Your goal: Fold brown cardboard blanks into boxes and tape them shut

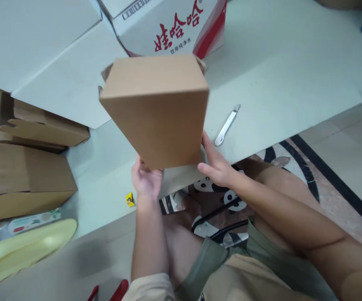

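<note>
A brown cardboard box (162,113) occupies the centre of the view, over the front part of the pale worktop (281,62), with its broad plain face towards the wearer and small flaps projecting at its upper left and upper right corners; whether its base bears on the worktop cannot be told. The left hand (146,179) lies at the box's lower left corner, palm turned upward; its fingers are partly hidden by the box, so whether they pinch the cardboard cannot be told. The right hand (217,165) is spread at the lower right edge, thumb apart from the fingers, with the fingertips at the side of the box. To the right of the box lies a white-handled knife (228,125), its blade pointing away from the wearer. Behind the box stands a white carton (181,29) with red lettering, and to the left, a large white panel (65,75). At the far left are further brown boxes (43,171), beside a clear bottle (3,230) with a label and a pale yellow object (33,251). A small yellow item (130,199) lies near the worktop's front edge, left of the left forearm.
</note>
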`<state>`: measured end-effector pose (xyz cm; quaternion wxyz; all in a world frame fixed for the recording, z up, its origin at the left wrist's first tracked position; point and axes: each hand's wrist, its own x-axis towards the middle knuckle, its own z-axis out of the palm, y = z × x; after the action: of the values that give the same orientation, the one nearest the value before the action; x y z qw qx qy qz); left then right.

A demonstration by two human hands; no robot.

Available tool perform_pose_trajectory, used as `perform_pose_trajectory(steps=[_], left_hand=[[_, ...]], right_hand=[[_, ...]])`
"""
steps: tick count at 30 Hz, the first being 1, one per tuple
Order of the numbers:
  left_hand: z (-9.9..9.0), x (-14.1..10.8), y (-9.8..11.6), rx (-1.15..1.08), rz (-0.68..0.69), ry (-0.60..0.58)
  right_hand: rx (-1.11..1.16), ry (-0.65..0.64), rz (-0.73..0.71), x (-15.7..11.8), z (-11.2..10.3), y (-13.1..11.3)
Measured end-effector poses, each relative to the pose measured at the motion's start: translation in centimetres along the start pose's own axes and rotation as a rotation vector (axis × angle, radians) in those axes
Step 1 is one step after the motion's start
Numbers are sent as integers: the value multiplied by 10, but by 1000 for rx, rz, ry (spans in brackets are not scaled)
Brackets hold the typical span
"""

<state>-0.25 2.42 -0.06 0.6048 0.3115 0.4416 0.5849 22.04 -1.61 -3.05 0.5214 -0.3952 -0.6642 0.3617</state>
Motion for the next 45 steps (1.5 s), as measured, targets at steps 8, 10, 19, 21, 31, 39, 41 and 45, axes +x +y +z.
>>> perform_pose_trajectory(steps=[8,10,19,21,31,39,41,45], left_hand=[[10,0,-29,264,-88,3],[8,-3,-29,305,-176,-2],[17,-34,-12,421,-439,-218],[18,-41,-6,496,-516,-278],[0,-57,-1,973,110,-6],[28,-62,49,1089,769,37],[50,-49,59,1126,714,-91],[77,-12,59,1137,506,-187]], right_hand=[[-163,162,-215,6,-18,-17],[-157,232,-176,4,-20,-17],[-181,308,-116,7,-35,-26],[-178,275,-88,7,-38,-29],[-118,113,-87,5,-30,-36],[-67,-41,-87,1,-22,-42],[-47,-89,-114,-3,-23,-45],[-65,-150,-111,-12,-37,-44]])
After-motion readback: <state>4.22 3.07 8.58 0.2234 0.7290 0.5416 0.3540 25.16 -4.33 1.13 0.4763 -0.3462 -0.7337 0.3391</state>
